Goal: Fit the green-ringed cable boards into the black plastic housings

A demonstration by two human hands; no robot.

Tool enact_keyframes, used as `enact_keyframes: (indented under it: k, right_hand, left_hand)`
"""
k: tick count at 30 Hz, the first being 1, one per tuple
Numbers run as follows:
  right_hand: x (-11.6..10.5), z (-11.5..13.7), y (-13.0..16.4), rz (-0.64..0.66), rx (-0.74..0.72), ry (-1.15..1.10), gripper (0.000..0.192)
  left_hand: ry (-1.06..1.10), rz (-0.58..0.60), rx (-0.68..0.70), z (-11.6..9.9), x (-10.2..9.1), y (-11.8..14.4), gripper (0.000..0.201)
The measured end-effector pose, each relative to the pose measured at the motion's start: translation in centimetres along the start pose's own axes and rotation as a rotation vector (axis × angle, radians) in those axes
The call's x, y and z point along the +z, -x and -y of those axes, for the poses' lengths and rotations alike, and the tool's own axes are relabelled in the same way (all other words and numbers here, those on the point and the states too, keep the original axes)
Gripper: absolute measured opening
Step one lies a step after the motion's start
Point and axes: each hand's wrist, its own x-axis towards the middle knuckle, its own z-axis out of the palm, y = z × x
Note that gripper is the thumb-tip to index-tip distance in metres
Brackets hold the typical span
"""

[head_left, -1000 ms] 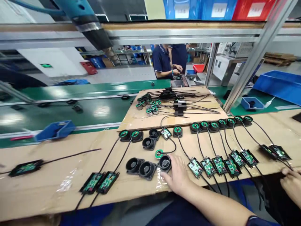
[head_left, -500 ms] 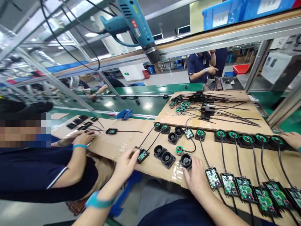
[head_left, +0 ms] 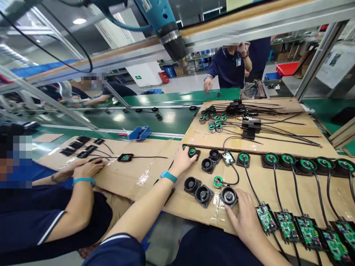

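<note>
My left hand [head_left: 182,160], with a blue wristband, reaches across the cardboard-covered bench [head_left: 144,173] and rests its fingers on a black round housing with a green ring [head_left: 192,152]. My right hand [head_left: 244,214] lies near the front edge, its fingers against a black round speaker housing [head_left: 229,195]. Two more black housings [head_left: 198,188] sit just left of it. A loose green ring board [head_left: 218,181] on a black wire lies between my hands. A small green circuit board [head_left: 228,157] lies behind it.
A row of ringed housings [head_left: 299,162] wired to green circuit boards [head_left: 299,229] fills the right. A raised cardboard sheet [head_left: 277,142] holds cables and parts. A blue heat gun [head_left: 163,22] hangs overhead. A co-worker's arm [head_left: 83,177] rests at left; a green conveyor [head_left: 155,120] runs behind.
My left hand let go of the circuit board near the front edge and moved forward to the green-ringed housing. My right hand stayed at the speaker housing. The view shifted slightly.
</note>
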Motion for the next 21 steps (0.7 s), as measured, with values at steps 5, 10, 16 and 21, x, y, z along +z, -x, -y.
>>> enact_keyframes:
  k: [5,10,16,21]
  right_hand:
    - [-0.1,-0.1,-0.1,0.012,-0.001,0.014,0.055]
    - [0.0,-0.4,0.0,-0.009,-0.004,0.046,0.056]
    - [-0.2,0.1,-0.4,0.011,-0.014,0.081,0.056]
    - [-0.2,0.1,-0.3,0.013,-0.001,0.107,0.059]
  left_hand:
    - [-0.03,-0.045,-0.012,5.0,-0.1,-0.5,0.048]
    - [-0.062,-0.062,-0.091,10.6,-0.5,-2.4,0.046]
    - [-0.024,-0.008,-0.099,18.4,-1.0,-6.4,0.045]
    - [0.027,0.022,-0.057,23.0,-1.3,-9.2,0.046]
